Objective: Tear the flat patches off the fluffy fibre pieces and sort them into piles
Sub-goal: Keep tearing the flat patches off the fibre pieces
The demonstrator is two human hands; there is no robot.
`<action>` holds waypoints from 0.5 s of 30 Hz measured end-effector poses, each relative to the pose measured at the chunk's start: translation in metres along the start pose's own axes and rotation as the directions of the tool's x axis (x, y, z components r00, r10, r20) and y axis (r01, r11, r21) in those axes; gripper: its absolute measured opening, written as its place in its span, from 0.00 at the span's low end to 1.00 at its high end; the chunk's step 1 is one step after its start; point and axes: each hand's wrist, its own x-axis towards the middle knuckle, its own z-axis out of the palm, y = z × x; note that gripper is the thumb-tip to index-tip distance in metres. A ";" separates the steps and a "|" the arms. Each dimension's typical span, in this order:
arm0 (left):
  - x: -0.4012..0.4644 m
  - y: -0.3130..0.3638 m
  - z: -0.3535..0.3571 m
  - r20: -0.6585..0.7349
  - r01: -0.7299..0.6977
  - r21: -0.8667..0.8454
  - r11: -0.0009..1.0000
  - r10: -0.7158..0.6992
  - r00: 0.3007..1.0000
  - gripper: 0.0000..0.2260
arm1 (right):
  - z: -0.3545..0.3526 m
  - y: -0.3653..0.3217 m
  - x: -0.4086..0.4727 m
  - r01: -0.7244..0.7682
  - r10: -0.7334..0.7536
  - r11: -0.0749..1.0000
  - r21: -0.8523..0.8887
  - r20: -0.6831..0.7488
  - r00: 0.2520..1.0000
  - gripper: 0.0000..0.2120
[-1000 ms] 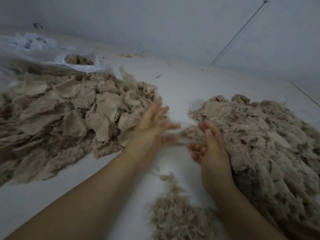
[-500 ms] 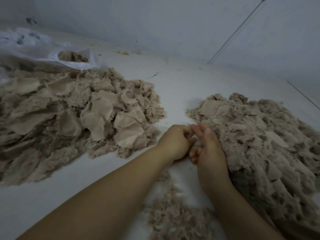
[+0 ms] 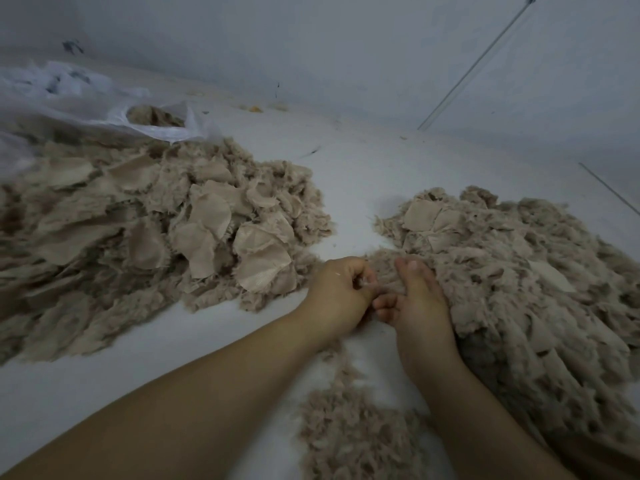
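Observation:
A big heap of beige flat patches (image 3: 214,223) mixed with fluff lies on the left of the white surface. On the right spreads a wide heap of fluffy fibre pieces (image 3: 519,278), a few flat patches showing on top. My left hand (image 3: 341,294) and my right hand (image 3: 417,299) meet at that heap's near-left edge. Both have curled fingers and pinch one small fluffy fibre piece (image 3: 384,275) between them. A small pile of loose fluff (image 3: 349,431) lies below the hands, between my forearms.
A crumpled clear plastic bag (image 3: 104,102) holding more fibre sits at the back left. A grey wall runs along the back. A thin rod (image 3: 474,60) leans against it at the right. Small scraps dot the white surface (image 3: 363,174).
My left hand came away from the patch heap, moved right and curled against my right hand at the fluffy heap's edge. The right hand barely moved.

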 end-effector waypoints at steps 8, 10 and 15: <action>-0.034 -0.003 -0.008 0.004 -0.025 0.062 0.998 0.025 1.000 0.06 | -0.002 0.000 -0.001 0.002 -0.002 1.000 -0.019 -0.004 1.000 0.11; -0.042 -0.005 -0.011 -0.038 -0.002 0.001 1.000 0.002 0.999 0.07 | -0.003 0.001 -0.001 0.007 -0.007 1.000 -0.025 0.003 1.000 0.11; -0.049 -0.011 -0.016 -0.182 0.039 -0.243 0.969 -0.085 0.980 0.10 | -0.005 -0.003 -0.001 0.003 -0.004 0.999 0.041 0.009 1.000 0.09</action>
